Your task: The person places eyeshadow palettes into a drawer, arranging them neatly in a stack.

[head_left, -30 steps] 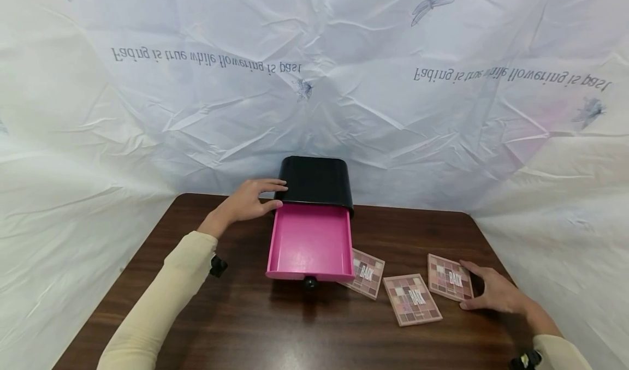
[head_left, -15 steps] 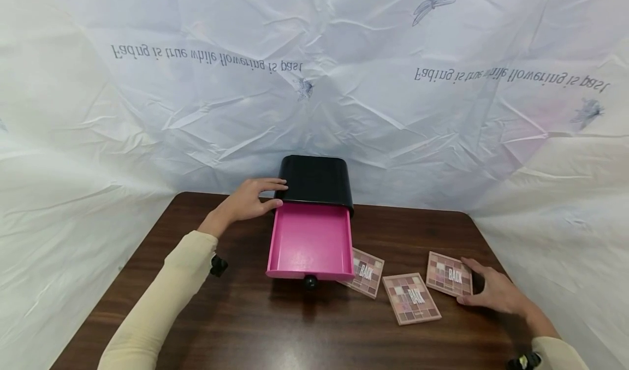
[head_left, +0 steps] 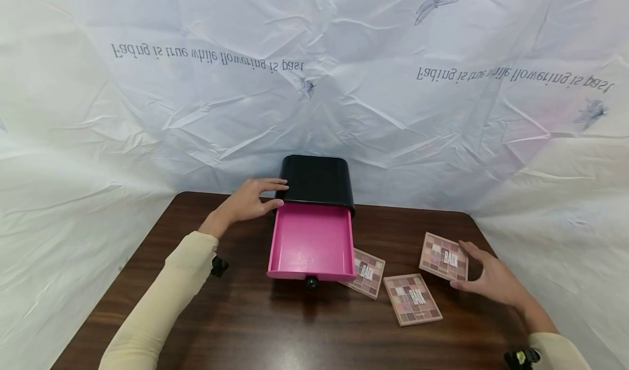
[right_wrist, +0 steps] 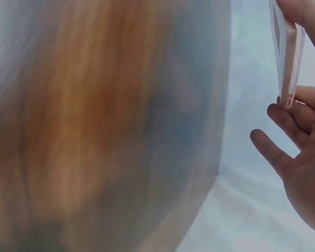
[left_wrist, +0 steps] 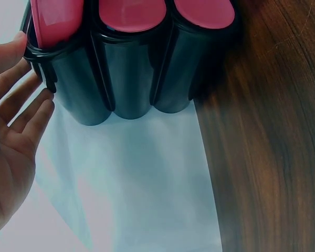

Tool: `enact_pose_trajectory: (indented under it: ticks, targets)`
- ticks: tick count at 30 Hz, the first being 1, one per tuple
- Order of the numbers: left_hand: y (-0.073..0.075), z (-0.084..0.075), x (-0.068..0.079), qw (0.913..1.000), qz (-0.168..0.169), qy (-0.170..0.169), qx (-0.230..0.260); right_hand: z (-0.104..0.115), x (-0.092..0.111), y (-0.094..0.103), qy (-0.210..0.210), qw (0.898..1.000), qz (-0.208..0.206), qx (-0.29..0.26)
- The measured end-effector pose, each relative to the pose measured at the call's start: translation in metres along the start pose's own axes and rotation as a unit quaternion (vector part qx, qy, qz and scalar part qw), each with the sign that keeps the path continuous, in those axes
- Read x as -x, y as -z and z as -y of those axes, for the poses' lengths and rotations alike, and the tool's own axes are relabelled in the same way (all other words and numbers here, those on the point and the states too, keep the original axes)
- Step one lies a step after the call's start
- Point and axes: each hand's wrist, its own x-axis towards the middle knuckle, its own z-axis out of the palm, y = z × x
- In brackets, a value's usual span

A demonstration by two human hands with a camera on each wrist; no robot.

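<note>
My right hand [head_left: 491, 274] pinches an eyeshadow palette [head_left: 444, 256] by its edges, thumb on the near side and fingers on the far side. In the right wrist view the palette [right_wrist: 287, 58] is seen edge-on, raised between thumb and fingers, with the little finger held free. My left hand [head_left: 250, 200] rests against the left side of a black drawer unit [head_left: 316, 179], its fingers extended over the top edge. The unit's top pink drawer [head_left: 312, 242] is pulled out, with nothing inside. The left wrist view shows the unit's [left_wrist: 128, 73] three pink-fronted tiers and my left hand [left_wrist: 13, 157] beside them.
Two more palettes lie on the dark wooden table [head_left: 236, 315]: one palette [head_left: 413, 299] right of the drawer, another palette [head_left: 368, 273] partly hidden under the drawer's front corner. The drawer's black knob [head_left: 311, 282] juts toward me. A white printed sheet [head_left: 314, 113] hangs behind the table.
My right hand has lifted the rightmost palette off the table and moved it slightly away from me and to the left. The left hand and drawer have stayed in place.
</note>
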Motion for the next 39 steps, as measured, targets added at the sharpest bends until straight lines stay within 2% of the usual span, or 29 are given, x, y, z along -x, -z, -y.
enact_pose_trajectory:
  ticks: [6,13,20,29,39]
  targets:
    - [-0.001,0.001,-0.001,1.0,0.001,0.004,0.001,0.031,-0.01,0.007,0.017,0.999,-0.038,0.0]
    - [0.0,0.001,-0.001,1.0,0.004,0.007,0.004,0.072,-0.023,0.014,0.015,0.998,-0.054,0.023]
    - [0.0,0.002,-0.001,1.0,0.003,0.006,0.006,0.11,-0.029,0.019,0.043,0.996,-0.076,0.011]
    - [0.0,0.001,0.0,1.0,0.002,0.003,0.006,0.149,-0.034,0.016,0.06,0.996,-0.068,-0.004]
    - [-0.001,0.0,0.0,0.9999,0.0,0.004,0.012,0.186,-0.046,0.009,0.099,0.994,-0.044,-0.023]
